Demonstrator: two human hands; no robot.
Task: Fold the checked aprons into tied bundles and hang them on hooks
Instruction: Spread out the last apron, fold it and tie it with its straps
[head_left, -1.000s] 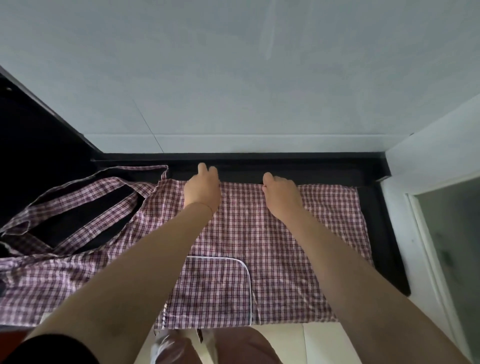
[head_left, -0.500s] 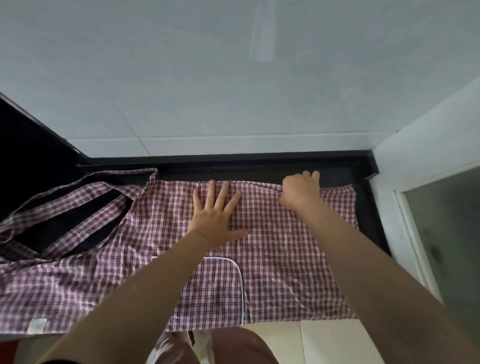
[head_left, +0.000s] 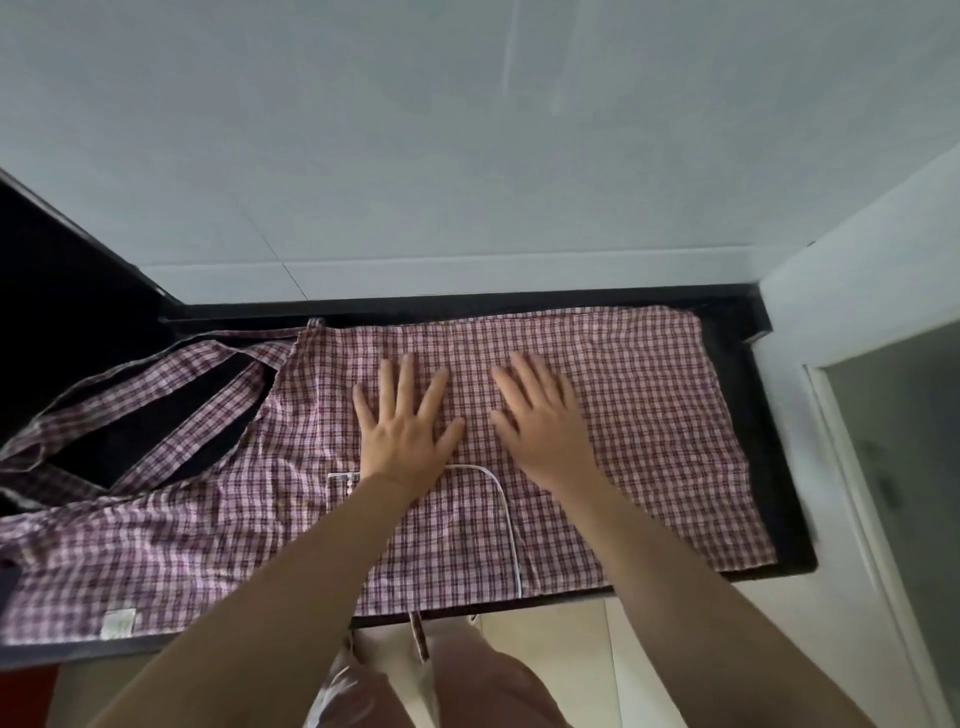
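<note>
Checked apron (head_left: 649, 415), red-and-white, lies spread flat across a dark countertop (head_left: 769, 467), covering nearly all of its width. Nearest the person, the apron's front hem lines up with the counter's front edge, and one thin tie (head_left: 418, 636) dangles over it toward the floor. A small white label (head_left: 118, 622) shows at the near left corner. Just beyond, a pocket (head_left: 457, 540) outlined in white piping sits in the middle of the cloth.

Further in, both hands rest palm down on the fabric, side by side but not touching, fingers straight and spread. The left hand (head_left: 405, 421) lies just above the pocket; the right hand (head_left: 540, 421) is slightly blurred. Neither grips anything; they appear to be pressing or smoothing the cloth.

To the far left, the neck strap (head_left: 197, 431) and ties loop loosely over the dark surface, partly out of view.

The task looks to be at its start: the apron is laid out and flattened, but no fold, bundle or knot is visible, and no hooks are in sight.

Room is tight. A pale tiled wall (head_left: 467, 182) rises directly behind the counter, touching the apron's far edge, and a white wall corner (head_left: 857, 270) closes off the right end. Only the near side and the left are open.
</note>
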